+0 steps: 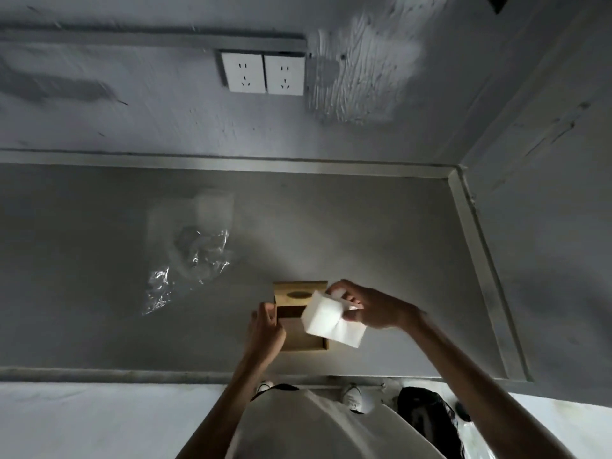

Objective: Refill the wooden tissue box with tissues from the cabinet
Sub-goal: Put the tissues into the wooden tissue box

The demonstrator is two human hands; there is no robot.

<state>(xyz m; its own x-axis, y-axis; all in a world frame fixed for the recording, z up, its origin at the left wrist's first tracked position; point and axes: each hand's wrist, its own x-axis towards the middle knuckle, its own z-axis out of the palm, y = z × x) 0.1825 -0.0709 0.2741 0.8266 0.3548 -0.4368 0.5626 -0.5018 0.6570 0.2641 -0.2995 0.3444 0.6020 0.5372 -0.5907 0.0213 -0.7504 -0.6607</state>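
A wooden tissue box (299, 339) stands open on the grey counter (381, 246), its lid (299, 293) with an oval slot tipped up at the far side. My left hand (266, 329) grips the box's left wall. My right hand (371, 308) holds a white stack of tissues (332, 319) tilted over the box's right half, partly covering the opening. The inside of the box is dark and mostly hidden.
A crumpled clear plastic wrapper (190, 260) lies on the counter to the left. Two white wall sockets (263, 72) sit on the back wall. A raised rim (480, 253) borders the counter at right. A dark bag (427, 415) rests on the floor.
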